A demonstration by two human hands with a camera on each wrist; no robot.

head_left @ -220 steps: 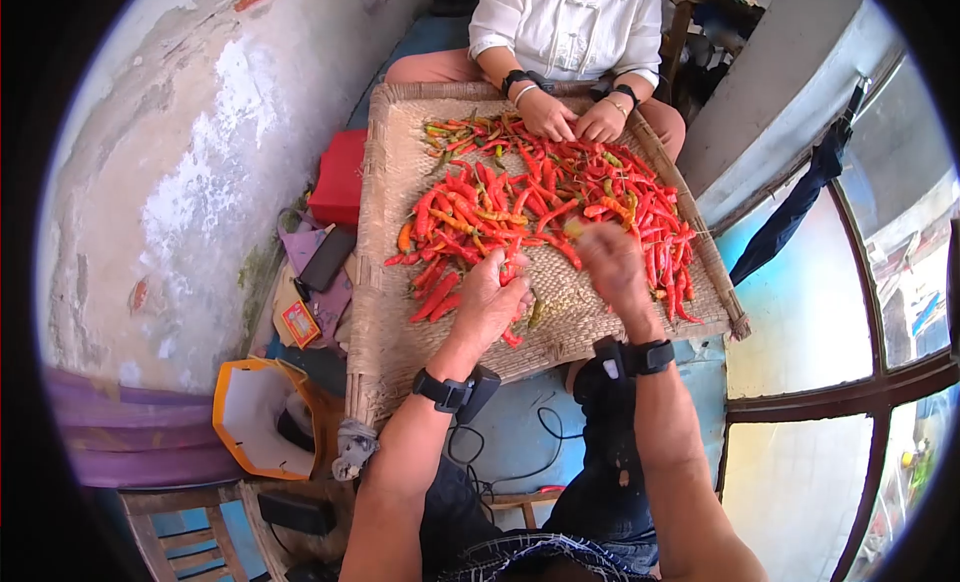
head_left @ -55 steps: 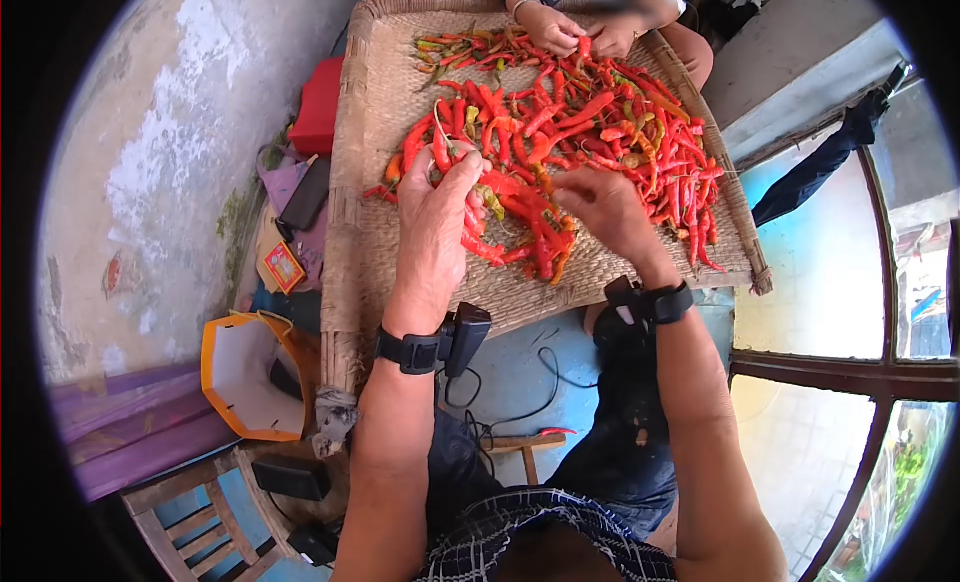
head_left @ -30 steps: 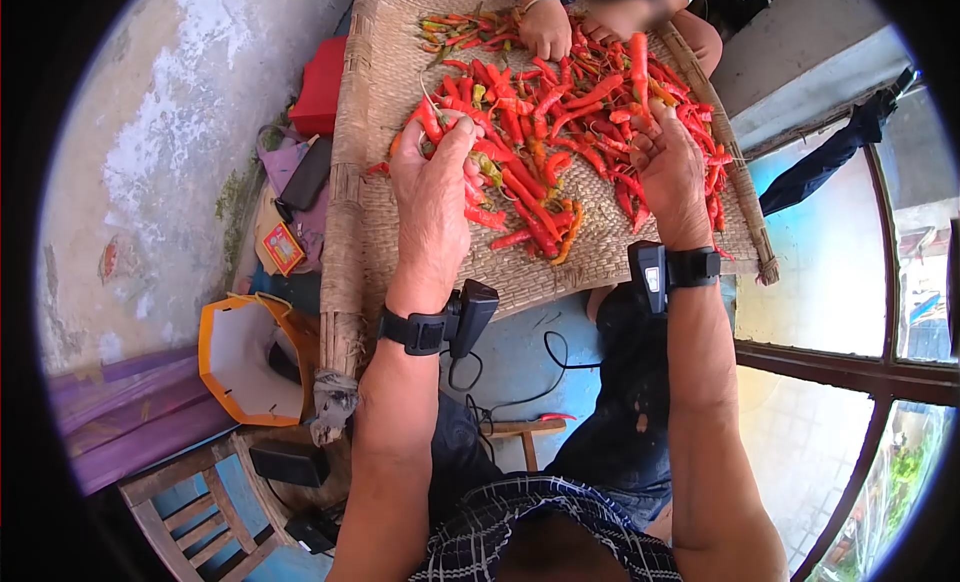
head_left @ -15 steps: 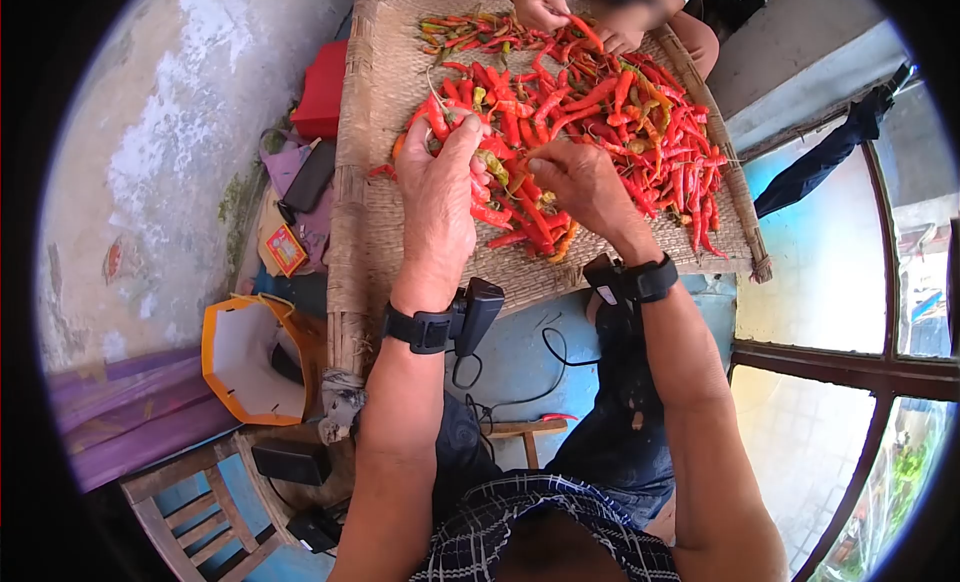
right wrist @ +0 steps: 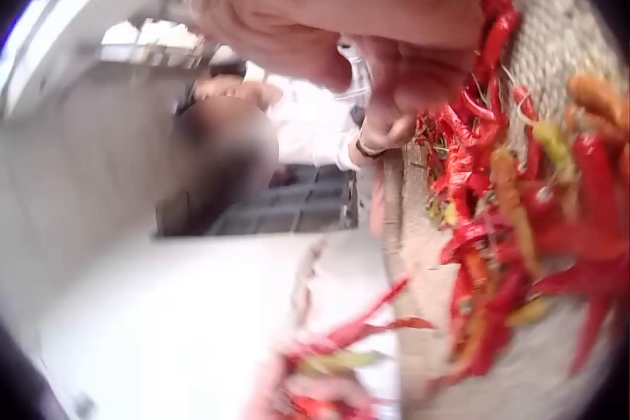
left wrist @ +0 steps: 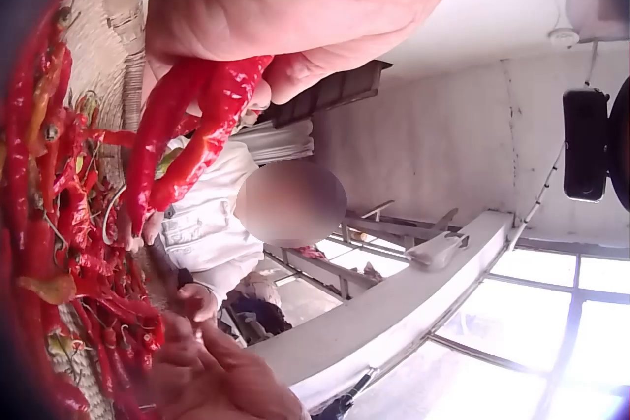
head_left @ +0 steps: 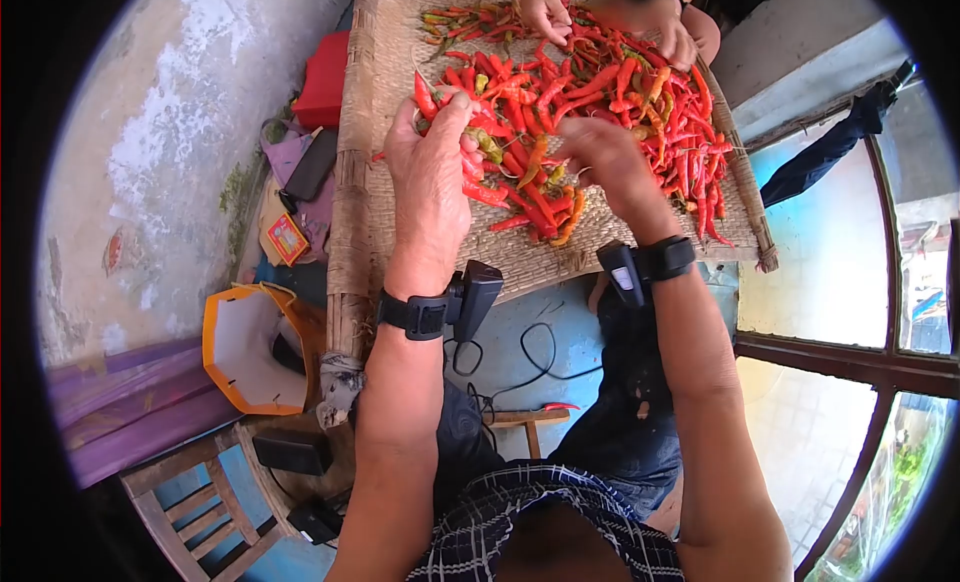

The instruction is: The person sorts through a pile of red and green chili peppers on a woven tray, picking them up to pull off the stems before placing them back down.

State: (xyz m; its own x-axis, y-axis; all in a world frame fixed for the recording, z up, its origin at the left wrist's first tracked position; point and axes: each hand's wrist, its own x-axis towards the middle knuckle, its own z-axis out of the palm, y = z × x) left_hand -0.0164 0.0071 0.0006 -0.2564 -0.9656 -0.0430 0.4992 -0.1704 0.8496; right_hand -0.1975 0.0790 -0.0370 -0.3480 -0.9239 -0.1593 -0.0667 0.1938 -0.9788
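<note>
My left hand (head_left: 430, 197) is over the left part of the woven tray (head_left: 375, 252), gripping several red chili peppers (left wrist: 197, 129). One chili's tip (head_left: 424, 94) sticks up between the thumb and fingers. To its right my right hand (head_left: 608, 167), blurred, hovers over the tray with its fingers loosely bent. No chili shows in it in the left wrist view, where the hand (left wrist: 226, 376) appears low down. Between my hands lies a small group of red, orange and green chilies (head_left: 540, 207). The larger pile of chilies (head_left: 685, 172) spreads to the right and back.
Across the tray, another person's hands (head_left: 545, 12) reach over the chilies. A smaller greenish-red heap (head_left: 460, 24) lies at the back left. A red box (head_left: 325, 82) and a yellow-edged container (head_left: 255, 357) stand left of the tray. Cables (head_left: 540, 357) run below it.
My right hand moved from the right-hand pile, where a red chili stood at its fingertips, to beside my left hand, then slightly away. My left hand kept its chilies. The other person's hands moved apart.
</note>
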